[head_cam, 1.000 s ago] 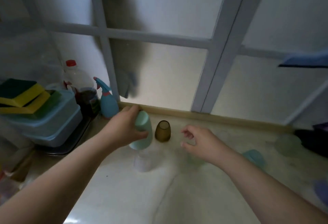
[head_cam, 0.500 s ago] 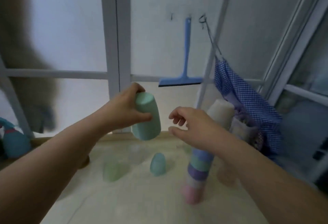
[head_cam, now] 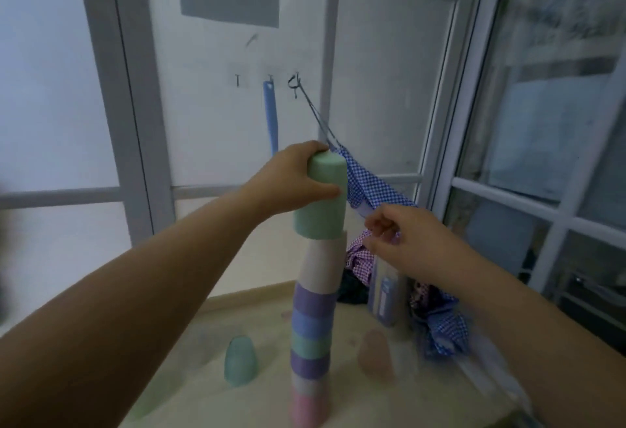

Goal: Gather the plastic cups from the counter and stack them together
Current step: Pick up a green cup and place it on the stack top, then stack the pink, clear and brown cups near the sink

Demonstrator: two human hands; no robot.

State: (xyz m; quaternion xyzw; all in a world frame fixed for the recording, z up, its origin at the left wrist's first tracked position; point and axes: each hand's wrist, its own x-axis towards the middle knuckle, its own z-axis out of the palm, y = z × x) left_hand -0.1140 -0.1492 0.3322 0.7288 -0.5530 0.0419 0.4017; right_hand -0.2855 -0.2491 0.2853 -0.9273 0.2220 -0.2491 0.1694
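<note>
The mint-green cup (head_cam: 321, 197) sits upside down over the top of the tall stack of cups (head_cam: 313, 322), its rim already down over the pale cup beneath; how far it has seated I cannot tell. The left hand (head_cam: 291, 180) grips it, fingers over the far side and thumb across the front. The right hand (head_cam: 403, 241) hovers just beside the stack, fingers loosely curled and holding nothing.

Most of the gathering looks done: the stack stands many cups high on the table (head_cam: 406, 393). A teal cup (head_cam: 240, 361) to its left and a pinkish cup (head_cam: 376, 353) to its right stand apart, upside down, not yet collected (a faint greenish shape near the left forearm may be another).

The stack's base is blurred, and the checked cloth (head_cam: 372, 187) behind hides the corner.
</note>
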